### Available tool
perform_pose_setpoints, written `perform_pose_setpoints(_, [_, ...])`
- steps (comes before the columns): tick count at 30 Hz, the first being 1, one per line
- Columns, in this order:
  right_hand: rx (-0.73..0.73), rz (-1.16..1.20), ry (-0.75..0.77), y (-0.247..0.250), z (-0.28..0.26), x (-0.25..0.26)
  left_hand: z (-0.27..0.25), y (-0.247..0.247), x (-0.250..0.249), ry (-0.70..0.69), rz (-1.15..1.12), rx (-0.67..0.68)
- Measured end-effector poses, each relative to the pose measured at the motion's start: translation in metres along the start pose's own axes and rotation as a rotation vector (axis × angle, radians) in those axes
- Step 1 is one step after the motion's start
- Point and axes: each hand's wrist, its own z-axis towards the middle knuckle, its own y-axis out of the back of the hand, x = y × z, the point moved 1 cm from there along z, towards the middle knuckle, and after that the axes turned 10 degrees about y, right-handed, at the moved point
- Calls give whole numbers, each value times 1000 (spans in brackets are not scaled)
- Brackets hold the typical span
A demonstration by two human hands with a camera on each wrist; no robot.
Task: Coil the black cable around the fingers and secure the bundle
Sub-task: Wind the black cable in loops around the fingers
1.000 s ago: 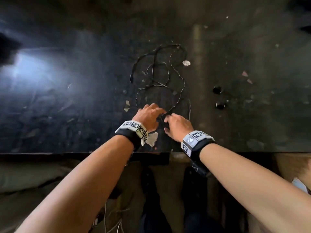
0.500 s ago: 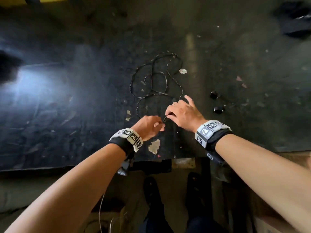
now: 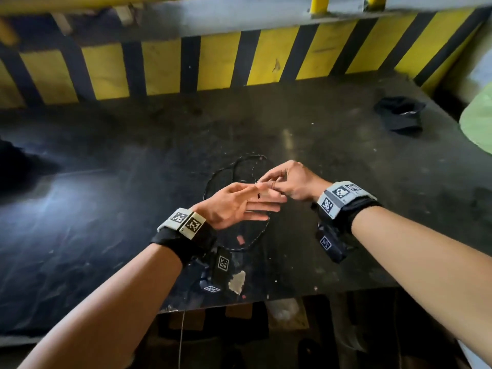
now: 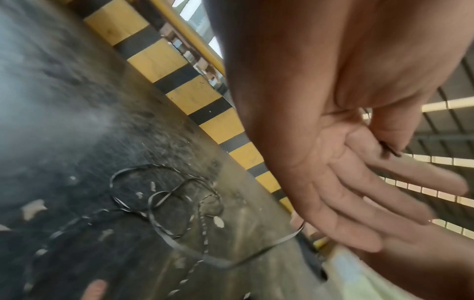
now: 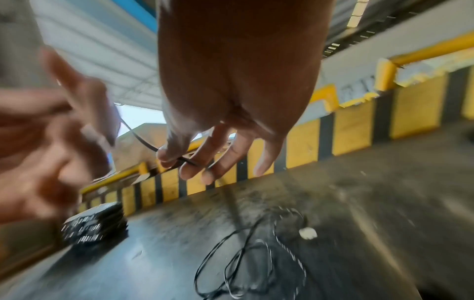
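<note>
The thin black cable [image 3: 231, 170] lies in loose loops on the dark table [image 3: 106, 209], and one strand rises to my hands. My left hand [image 3: 239, 203] is held above the table with its fingers stretched out to the right. In the left wrist view its thumb pins the cable end [image 4: 389, 151] against the index finger, and a strand [image 4: 256, 251] runs down under the hand. Close against the left fingertips, my right hand [image 3: 277, 182] pinches the cable [image 5: 153, 147] between thumb and forefinger. The other loops [image 5: 238, 259] stay on the table below.
A yellow and black striped barrier [image 3: 213, 62] runs along the table's far edge. A black cloth item [image 3: 399, 115] lies at the far right, beside something pale green [image 3: 479, 123]. White chips of paint [image 3: 237, 282] mark the table near its front edge [image 3: 239, 304].
Both hands have risen off the table with the cable. My left hand has gone from curled to flat, fingers straight, and the right hand has moved up beside its fingertips. The head view has tilted upward.
</note>
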Motion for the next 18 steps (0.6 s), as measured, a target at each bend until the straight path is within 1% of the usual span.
perform_pose_setpoints(2, [-20,151,-87,-9,-17,-8,-3,-3,-8,-82,-45,63])
perform_pose_setpoints(4, [28,212,-81,-26,-40,0,-3,-3,-17,-120,-29,88])
perform_pose_setpoints(6, [77,253,-65,-49,-59,11,-1,-2,-24,-102,23,70])
perform_pose_setpoints(8, [109,250,-47,-65,-67,15,-1,4,-29,-78,51,34])
perform_pose_setpoints(10, [133,189,-52,-66,-68,18,-3,12,-32,-62,31,8])
perform_pose_setpoints(12, [174,89,-15,-59,-70,27,-5,21,-28,-35,-3,-2])
perform_pose_setpoints(15, [281,-125,31,-41,-67,46,-6,26,-18,27,-15,-17])
perform_pose_setpoints(18, [339,-310,56,-20,-58,69,-5,25,-8,66,-35,-16])
